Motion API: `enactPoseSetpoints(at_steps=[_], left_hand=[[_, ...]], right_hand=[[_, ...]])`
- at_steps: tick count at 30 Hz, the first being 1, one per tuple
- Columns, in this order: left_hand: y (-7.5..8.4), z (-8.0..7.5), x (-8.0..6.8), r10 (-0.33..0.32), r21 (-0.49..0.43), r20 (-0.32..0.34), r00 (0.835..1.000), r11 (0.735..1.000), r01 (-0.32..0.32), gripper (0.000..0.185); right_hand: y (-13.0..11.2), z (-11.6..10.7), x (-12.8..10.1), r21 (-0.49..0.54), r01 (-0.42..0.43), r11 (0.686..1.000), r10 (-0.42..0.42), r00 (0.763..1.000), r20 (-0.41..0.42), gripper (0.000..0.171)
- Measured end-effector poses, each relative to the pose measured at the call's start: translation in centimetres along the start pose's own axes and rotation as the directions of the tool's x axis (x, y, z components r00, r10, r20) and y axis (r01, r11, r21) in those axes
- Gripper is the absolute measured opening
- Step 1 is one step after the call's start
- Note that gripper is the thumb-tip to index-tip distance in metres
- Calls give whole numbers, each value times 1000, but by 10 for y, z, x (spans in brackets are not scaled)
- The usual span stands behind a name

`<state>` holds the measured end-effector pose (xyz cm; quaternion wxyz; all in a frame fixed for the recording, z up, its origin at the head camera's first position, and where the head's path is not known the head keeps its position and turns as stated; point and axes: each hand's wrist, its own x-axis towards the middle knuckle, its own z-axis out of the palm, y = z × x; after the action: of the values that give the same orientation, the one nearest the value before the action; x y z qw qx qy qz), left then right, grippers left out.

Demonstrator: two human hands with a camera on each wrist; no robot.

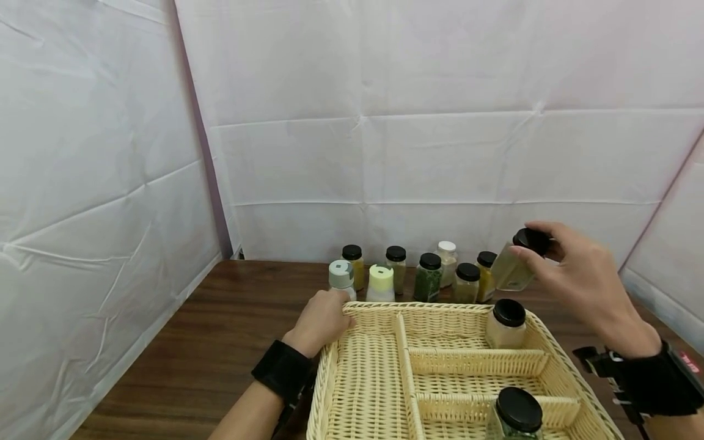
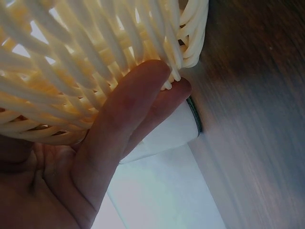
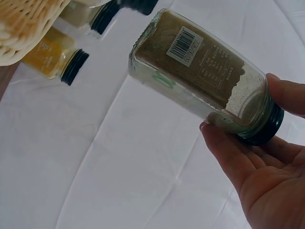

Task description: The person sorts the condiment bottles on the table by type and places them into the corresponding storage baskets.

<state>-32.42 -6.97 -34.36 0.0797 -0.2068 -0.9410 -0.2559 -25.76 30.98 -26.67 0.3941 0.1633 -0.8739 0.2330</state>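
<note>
My left hand (image 1: 321, 321) grips the far left corner of a woven, divided basket (image 1: 365, 380); in the left wrist view its thumb (image 2: 126, 107) presses the wicker rim. Over the far right side of the basket, my right hand (image 1: 588, 284) holds a glass spice jar (image 1: 508, 270) by its black lid, tilted in the air. Brownish powder and a barcode label show on this jar (image 3: 190, 67) in the right wrist view. A black-lidded jar of pale powder (image 1: 505, 335) stands in the far right compartment, and a jar with green contents (image 1: 514, 421) sits nearer.
Behind the basket stand several spice jars, among them a green one (image 1: 428, 281) and a white-lidded one (image 1: 447, 263). A grey-capped bottle (image 1: 341, 278) and a yellow-capped bottle (image 1: 381, 284) are beside my left hand. White cloth walls (image 1: 440, 159) border the brown wooden table (image 1: 220, 342).
</note>
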Motion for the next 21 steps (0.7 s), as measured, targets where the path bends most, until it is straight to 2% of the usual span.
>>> enactPoseSetpoints(at_steps=[12, 21], left_hand=[[-1, -1, -2, -5, -11, 6, 1000, 1000, 5, 12], [-1, 2, -1, 4, -9, 0, 1000, 1000, -4, 13]], right_hand=[[-21, -2, -2, 8, 41, 999, -41, 999, -12, 48], [-37, -4, -8, 64, 28, 998, -33, 997, 75, 48]])
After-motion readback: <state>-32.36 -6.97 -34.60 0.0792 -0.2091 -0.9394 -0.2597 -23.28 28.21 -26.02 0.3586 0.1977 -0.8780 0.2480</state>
